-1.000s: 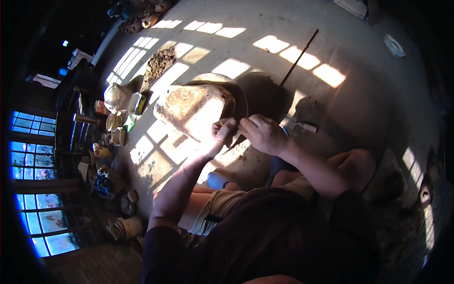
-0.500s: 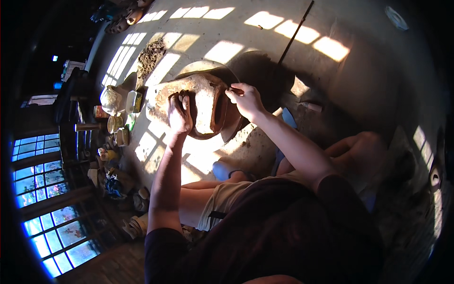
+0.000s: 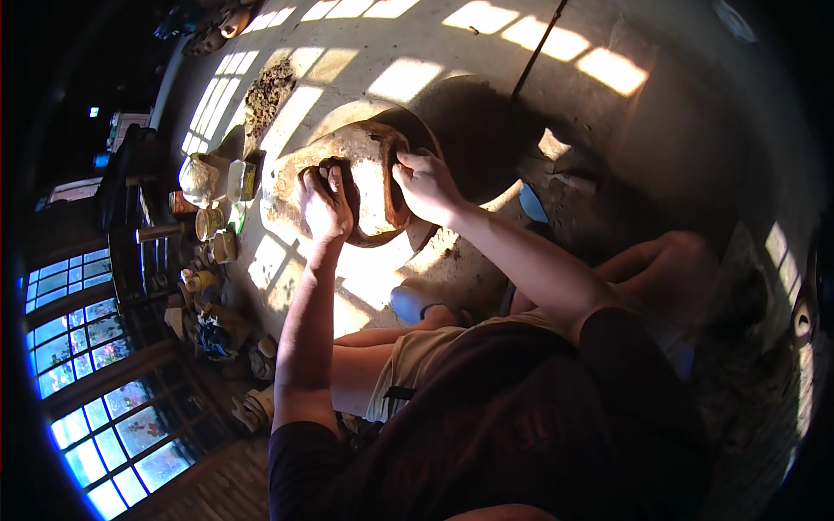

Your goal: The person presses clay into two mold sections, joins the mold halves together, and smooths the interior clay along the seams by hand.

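A large, pale brown, rough-surfaced clay piece [image 3: 370, 182], angular in outline, sits in front of me on a round disc [image 3: 365, 110]. My left hand [image 3: 326, 207] is on its left part, fingers curled over an edge beside a dark hollow. Its fingertips are in shadow. At the right side, my right hand [image 3: 424, 184] pinches the raised rim, its thumb and fingers closed against it. Whether a small tool or bit of clay lies between those fingers cannot be made out.
Crumbled clay [image 3: 269, 97] lies on the floor beyond the piece. To the left stand a plastic bag [image 3: 206, 179], a clear tub [image 3: 241, 181] and several small pots. A dark rod [image 3: 539, 48] lies at the far right. My blue shoe [image 3: 408, 304] is close below the disc.
My right hand has moved left and slightly down, closer against the rim of the clay piece. The left hand has shifted slightly left on it. My right foot appears shifted.
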Tool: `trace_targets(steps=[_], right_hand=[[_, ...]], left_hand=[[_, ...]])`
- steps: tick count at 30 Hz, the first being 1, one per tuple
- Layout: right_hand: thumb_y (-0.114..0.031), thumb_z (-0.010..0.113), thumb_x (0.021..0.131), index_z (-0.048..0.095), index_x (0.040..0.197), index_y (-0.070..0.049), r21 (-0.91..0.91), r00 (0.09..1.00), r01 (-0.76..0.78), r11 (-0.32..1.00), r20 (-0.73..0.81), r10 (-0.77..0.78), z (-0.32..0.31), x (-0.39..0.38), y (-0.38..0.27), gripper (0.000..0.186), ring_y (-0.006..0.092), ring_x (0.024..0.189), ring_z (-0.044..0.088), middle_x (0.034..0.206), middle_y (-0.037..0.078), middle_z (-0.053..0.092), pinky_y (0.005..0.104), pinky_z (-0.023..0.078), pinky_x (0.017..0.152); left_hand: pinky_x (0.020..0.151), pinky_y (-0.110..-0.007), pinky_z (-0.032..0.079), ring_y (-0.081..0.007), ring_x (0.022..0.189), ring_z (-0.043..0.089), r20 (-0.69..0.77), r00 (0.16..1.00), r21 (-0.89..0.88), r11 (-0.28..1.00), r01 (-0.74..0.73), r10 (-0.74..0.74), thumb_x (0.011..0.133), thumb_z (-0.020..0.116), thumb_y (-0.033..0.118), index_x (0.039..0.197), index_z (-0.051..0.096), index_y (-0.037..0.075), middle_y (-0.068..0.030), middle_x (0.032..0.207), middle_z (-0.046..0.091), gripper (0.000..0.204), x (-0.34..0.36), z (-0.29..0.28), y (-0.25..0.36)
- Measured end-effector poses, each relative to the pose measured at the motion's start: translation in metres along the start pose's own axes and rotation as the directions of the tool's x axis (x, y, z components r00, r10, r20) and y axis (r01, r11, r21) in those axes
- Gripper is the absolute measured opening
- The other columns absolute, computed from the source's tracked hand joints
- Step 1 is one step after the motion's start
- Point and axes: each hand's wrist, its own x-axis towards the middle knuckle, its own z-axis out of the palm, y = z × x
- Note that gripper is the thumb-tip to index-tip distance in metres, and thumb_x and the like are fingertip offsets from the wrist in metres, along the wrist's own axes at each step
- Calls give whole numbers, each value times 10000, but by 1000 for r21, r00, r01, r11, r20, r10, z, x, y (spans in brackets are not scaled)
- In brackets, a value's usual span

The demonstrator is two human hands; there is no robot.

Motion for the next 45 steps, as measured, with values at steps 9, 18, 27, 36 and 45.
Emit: trace_targets(steps=[9, 18, 27, 36, 45], right_hand=[[-43, 647, 1015, 749, 1188, 30, 98, 988, 153, 983, -32, -151, 6, -13, 6, 213, 220, 936, 679, 1060, 171, 690, 348, 531, 837], [-173, 698, 1027, 756, 1060, 27, 45, 991, 131, 990, 32, -132, -5, -16, 8, 211, 188, 784, 671, 899, 139, 721, 351, 537, 739], [-28, 627, 958, 699, 1282, 21, -126, 900, 427, 896, -42, -435, 11, -64, 31, 335, 332, 982, 679, 1149, 164, 729, 425, 563, 882], [-156, 609, 1022, 685, 1011, -19, 337, 981, -18, 941, 187, -49, -37, -13, 26, 157, 217, 671, 678, 860, 137, 715, 358, 545, 614], [-102, 573, 949, 569, 839, -92, 432, 664, -648, 628, 724, 187, -47, 7, -5, 111, 93, 450, 427, 643, 16, 527, 271, 293, 415]], left_hand=[[842, -568, 500, -508, 975, 625, -49, 997, 33, 998, 60, -58, 1094, 572, 370, 1164, 591, -59, -306, 1076, 632, 435, 0, 9, 2], [955, -541, 463, -482, 1079, 591, -45, 998, 26, 998, 49, -48, 1104, 555, 354, 1178, 617, -52, -286, 1132, 614, 418, 5, 7, 7], [874, -551, 494, -483, 997, 617, -107, 993, 61, 996, 60, -53, 1088, 590, 361, 1100, 601, -45, -284, 1063, 622, 407, 0, 12, 1], [895, -544, 487, -484, 1008, 609, -45, 999, 20, 1000, 8, -7, 1089, 582, 362, 1125, 610, -50, -282, 1066, 621, 415, 5, 13, 5], [908, -537, 488, -488, 1027, 615, -21, 999, 34, 999, 36, -36, 1091, 570, 376, 1158, 621, -55, -294, 1098, 619, 439, 2, 14, -13]])
